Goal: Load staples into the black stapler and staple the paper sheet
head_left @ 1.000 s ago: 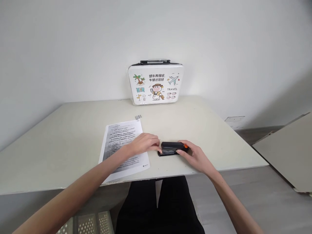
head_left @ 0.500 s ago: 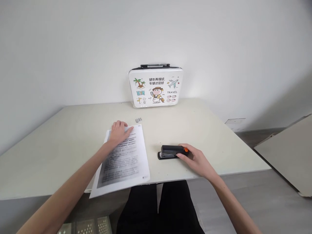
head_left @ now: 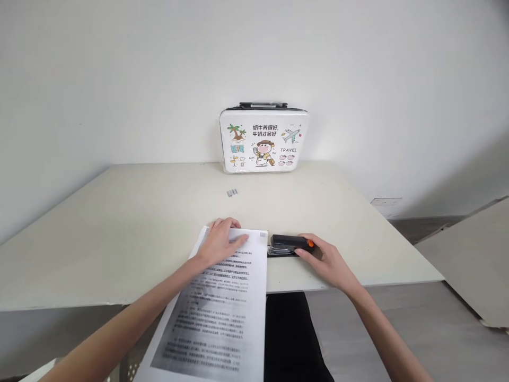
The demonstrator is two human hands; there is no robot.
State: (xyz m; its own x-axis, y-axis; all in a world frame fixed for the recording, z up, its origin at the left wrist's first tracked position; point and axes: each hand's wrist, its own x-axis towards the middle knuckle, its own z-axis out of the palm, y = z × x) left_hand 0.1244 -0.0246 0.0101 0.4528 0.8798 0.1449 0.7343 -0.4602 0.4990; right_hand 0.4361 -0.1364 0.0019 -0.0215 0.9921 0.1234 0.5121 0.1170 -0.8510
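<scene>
My left hand [head_left: 218, 241] pinches the top edge of some printed paper [head_left: 225, 313], thumb on the printed face and fingers curled over the far edge. The paper's lower end hangs past the table's front edge, over my lap. Close on its right, my right hand [head_left: 324, 260] is wrapped round the rear end of a black stapler [head_left: 288, 243] with an orange mark. The stapler lies on its side of the table with its jaw towards the paper, and the paper's upper right corner is right at the jaw. Whether the corner sits inside the jaw I cannot tell.
Small silvery strips that look like staples [head_left: 231, 192] lie on the pale table [head_left: 119, 239] beyond the paper. A white cartoon-printed case [head_left: 263, 140] with a black handle stands against the wall. On the right, a pale panel [head_left: 473, 260] rises from the floor.
My left hand has drawn the paper to the right and nearer to me, up to the stapler's jaw. My right hand has kept its hold on the stapler; the view has shifted slightly.
</scene>
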